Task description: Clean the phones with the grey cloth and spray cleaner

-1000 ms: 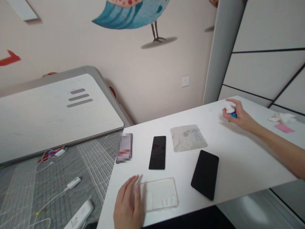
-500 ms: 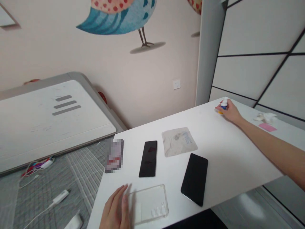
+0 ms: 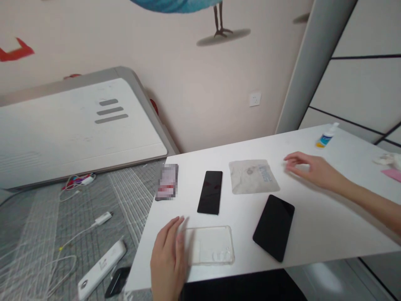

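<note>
Lying at seven o'clock on the white table (image 3: 326, 238), a clear rectangular plastic phone case (image 3: 209, 246) runs nine to three, camera cutouts toward three. Left hand (image 3: 168, 255), thumb parted from fingers, sits at its nine-o'clock end; right hand (image 3: 316, 169), likewise parted, at two. Contents of flat grey packet (image 3: 253, 177), twelve o'clock, and white-capped blue-and-yellow bottle (image 3: 325, 139), two, cannot be told.

From here the left fingers (image 3: 179, 251) hide the left end of the clear case (image 3: 216, 246); the print on the grey packet (image 3: 250, 177) and the small bottle (image 3: 326, 138) is unreadable; coarse blocks mask the pinkish device (image 3: 167, 182); the painted bird (image 3: 178, 5) is cut off above, the pink piece (image 3: 392, 174) at right.
</note>
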The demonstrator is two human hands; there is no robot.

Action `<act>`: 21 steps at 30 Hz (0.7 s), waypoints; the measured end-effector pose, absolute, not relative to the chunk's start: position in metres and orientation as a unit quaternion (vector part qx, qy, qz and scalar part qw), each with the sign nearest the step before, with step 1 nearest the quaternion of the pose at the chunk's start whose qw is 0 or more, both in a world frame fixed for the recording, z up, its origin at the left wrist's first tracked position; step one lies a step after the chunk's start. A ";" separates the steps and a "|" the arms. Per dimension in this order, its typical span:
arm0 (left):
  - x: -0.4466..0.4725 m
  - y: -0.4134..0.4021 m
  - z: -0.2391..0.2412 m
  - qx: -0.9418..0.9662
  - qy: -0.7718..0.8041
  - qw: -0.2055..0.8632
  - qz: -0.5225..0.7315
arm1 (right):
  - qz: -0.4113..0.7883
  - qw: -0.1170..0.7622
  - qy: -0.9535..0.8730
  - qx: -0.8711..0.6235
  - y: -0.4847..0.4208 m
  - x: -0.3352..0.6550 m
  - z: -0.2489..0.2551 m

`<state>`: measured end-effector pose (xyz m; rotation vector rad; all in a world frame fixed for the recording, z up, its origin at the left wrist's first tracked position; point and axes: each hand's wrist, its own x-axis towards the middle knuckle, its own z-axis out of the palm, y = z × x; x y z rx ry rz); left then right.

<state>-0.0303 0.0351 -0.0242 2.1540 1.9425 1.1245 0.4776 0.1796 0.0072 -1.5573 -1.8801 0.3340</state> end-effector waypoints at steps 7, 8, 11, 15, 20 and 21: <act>-0.029 0.031 -0.024 0.680 0.638 0.024 0.361 | 0.155 0.290 -0.809 -0.488 0.260 0.374 -0.004; -0.029 0.030 -0.024 0.680 0.637 0.024 0.362 | 0.164 0.286 -0.811 -0.484 0.265 0.371 -0.005; -0.030 0.026 -0.025 0.685 0.634 0.020 0.359 | 0.216 0.275 -0.811 -0.469 0.269 0.374 -0.003; -0.031 0.026 -0.023 0.693 0.614 -0.001 0.378 | 0.320 0.305 -0.758 -0.479 0.252 0.384 0.012; -0.022 0.018 -0.008 0.697 0.574 -0.014 0.430 | 0.419 0.389 -0.648 -0.504 0.193 0.397 0.028; -0.015 0.013 -0.004 0.699 0.566 -0.014 0.438 | 0.432 0.392 -0.633 -0.508 0.177 0.398 0.029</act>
